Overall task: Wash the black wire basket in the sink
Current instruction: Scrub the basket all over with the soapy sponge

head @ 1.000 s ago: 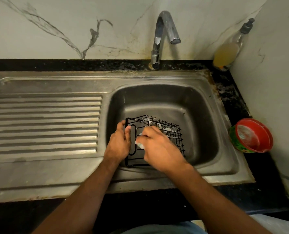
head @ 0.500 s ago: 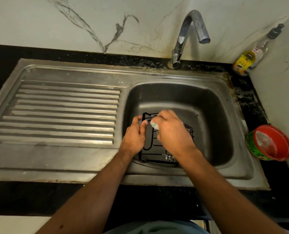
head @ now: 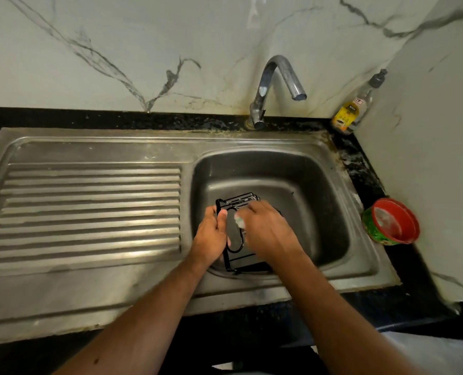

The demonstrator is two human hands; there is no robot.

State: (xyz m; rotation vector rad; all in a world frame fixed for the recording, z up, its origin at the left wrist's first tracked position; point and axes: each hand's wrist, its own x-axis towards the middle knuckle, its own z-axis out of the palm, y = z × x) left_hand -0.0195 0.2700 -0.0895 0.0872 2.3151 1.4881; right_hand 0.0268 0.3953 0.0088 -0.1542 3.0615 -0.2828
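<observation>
Dim warm light, glare on drainboard (head: 89,201), wide-angle edge bending, slightly soft focus

Both bare forearms are reaching forward and down into the sink (head: 333,190) bowl, converging over its near left part. The left hand (head: 211,239) is gripping the left edge of the black wire basket (head: 238,257), thumb curled over the frame. The right hand (head: 268,228), just beside it, is pinching a small pale scrubber (head: 239,220) in curled fingers and pressing it on the basket.
</observation>
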